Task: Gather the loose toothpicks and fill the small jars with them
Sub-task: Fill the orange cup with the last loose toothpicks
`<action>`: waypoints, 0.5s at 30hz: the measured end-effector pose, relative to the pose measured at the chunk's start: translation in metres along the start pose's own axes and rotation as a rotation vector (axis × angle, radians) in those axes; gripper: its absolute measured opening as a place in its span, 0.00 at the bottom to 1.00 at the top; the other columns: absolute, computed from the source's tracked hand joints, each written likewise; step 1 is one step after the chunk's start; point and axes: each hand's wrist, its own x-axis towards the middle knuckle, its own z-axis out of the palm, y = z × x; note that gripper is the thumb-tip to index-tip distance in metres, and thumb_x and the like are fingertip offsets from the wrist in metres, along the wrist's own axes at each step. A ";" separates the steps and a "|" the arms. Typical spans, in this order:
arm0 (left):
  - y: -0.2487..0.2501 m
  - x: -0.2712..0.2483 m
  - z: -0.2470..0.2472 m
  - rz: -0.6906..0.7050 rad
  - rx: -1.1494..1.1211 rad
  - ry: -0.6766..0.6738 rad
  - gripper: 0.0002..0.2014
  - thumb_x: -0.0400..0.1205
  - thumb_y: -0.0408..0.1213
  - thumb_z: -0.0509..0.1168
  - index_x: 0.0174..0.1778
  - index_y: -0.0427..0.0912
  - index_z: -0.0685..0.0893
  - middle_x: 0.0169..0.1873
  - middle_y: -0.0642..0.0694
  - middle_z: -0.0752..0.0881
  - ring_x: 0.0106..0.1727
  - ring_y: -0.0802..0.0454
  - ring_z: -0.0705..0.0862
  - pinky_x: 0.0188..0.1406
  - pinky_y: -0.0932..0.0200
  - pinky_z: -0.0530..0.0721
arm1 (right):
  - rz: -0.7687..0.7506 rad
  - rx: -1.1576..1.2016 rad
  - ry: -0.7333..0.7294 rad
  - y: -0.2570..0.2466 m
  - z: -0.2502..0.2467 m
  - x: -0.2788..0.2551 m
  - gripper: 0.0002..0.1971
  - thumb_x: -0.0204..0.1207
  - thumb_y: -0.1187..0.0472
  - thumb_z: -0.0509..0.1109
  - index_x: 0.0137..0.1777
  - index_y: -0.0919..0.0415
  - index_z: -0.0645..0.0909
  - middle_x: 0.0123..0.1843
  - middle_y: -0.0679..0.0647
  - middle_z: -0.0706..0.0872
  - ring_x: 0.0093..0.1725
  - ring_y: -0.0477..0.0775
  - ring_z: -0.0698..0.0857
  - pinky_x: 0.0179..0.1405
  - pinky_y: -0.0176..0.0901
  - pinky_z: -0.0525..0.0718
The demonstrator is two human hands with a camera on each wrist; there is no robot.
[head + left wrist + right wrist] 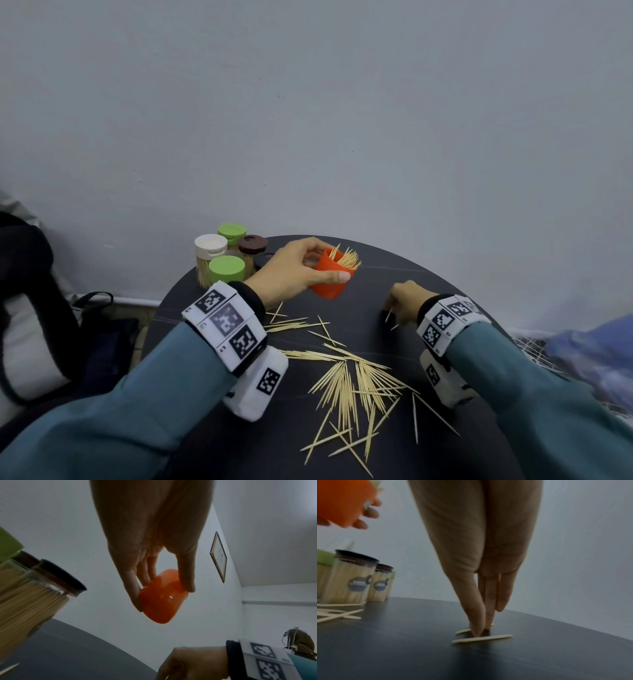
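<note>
Right hand (481, 555): grip narrow, thumb and fingertips (476, 630) pressing down on the bench (402, 649) at two stray toothpicks (482, 638). One is lying just in front of the tips, the other partly under them. Whether one is already pinched, cannot tell; nothing is lifting clear.

Left hand (291, 270): holding the orange jar (329, 277) off the bench, thumb on the near wall, fingers wrapping the far side. Jar is tilting its open mouth toward the right hand, with a sheaf of toothpicks already sticking out of it.

Main loose pile (356, 380) is lying spread on the near part of the bench, between the two forearms; a smaller scatter (298, 323) is sitting just under the left wrist. Capped jars (227, 260), packed with sticks, are standing together at the far left edge.

Handling judgement: sticks are very light, stiff, thin and pointed, lying flat on a smooth dark surface, so likely sliding away rather than lifting. Best taken near mid-length with a fingertip pinch, or rolled up onto a fingernail; bunches by squeezing parallel sticks together. Risk: tilted jar is spilling-prone if tipped further.
</note>
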 end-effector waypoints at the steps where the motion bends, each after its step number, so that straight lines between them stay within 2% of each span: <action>1: 0.000 -0.001 0.001 -0.002 0.001 -0.006 0.24 0.72 0.39 0.75 0.64 0.43 0.79 0.55 0.51 0.83 0.56 0.58 0.80 0.46 0.74 0.79 | -0.010 0.000 0.012 0.000 0.001 -0.003 0.18 0.74 0.72 0.67 0.64 0.62 0.81 0.63 0.62 0.82 0.61 0.62 0.83 0.61 0.48 0.82; 4: 0.001 -0.004 0.005 -0.006 -0.006 -0.015 0.24 0.72 0.39 0.76 0.64 0.44 0.79 0.56 0.50 0.83 0.58 0.56 0.80 0.48 0.71 0.78 | -0.022 -0.017 0.010 0.000 0.002 -0.013 0.18 0.71 0.74 0.70 0.61 0.65 0.82 0.62 0.62 0.82 0.59 0.62 0.83 0.60 0.49 0.82; 6: 0.001 -0.007 0.007 -0.006 -0.001 -0.022 0.24 0.72 0.40 0.75 0.64 0.45 0.79 0.55 0.51 0.83 0.57 0.58 0.80 0.47 0.72 0.78 | -0.024 -0.040 0.017 -0.002 0.004 -0.022 0.16 0.71 0.73 0.70 0.59 0.65 0.83 0.61 0.62 0.82 0.58 0.62 0.84 0.59 0.50 0.83; 11: 0.003 -0.012 0.010 -0.011 0.023 -0.043 0.26 0.73 0.41 0.75 0.67 0.44 0.77 0.57 0.51 0.81 0.59 0.57 0.79 0.45 0.72 0.77 | -0.013 -0.174 0.134 -0.014 0.007 -0.047 0.11 0.76 0.71 0.61 0.55 0.66 0.82 0.58 0.63 0.82 0.56 0.66 0.84 0.51 0.50 0.82; 13: 0.002 -0.013 0.009 -0.014 0.030 -0.045 0.26 0.73 0.41 0.75 0.67 0.44 0.77 0.57 0.51 0.81 0.59 0.56 0.79 0.45 0.72 0.77 | -0.007 -0.237 0.156 -0.017 0.008 -0.055 0.12 0.77 0.68 0.60 0.56 0.64 0.82 0.58 0.62 0.83 0.56 0.65 0.84 0.46 0.47 0.79; 15: 0.003 -0.014 0.008 -0.016 0.029 -0.046 0.26 0.73 0.41 0.75 0.67 0.44 0.78 0.58 0.50 0.82 0.60 0.55 0.79 0.46 0.71 0.78 | 0.001 -0.239 0.146 -0.016 0.008 -0.060 0.11 0.77 0.66 0.62 0.56 0.62 0.82 0.58 0.61 0.83 0.56 0.63 0.84 0.45 0.46 0.78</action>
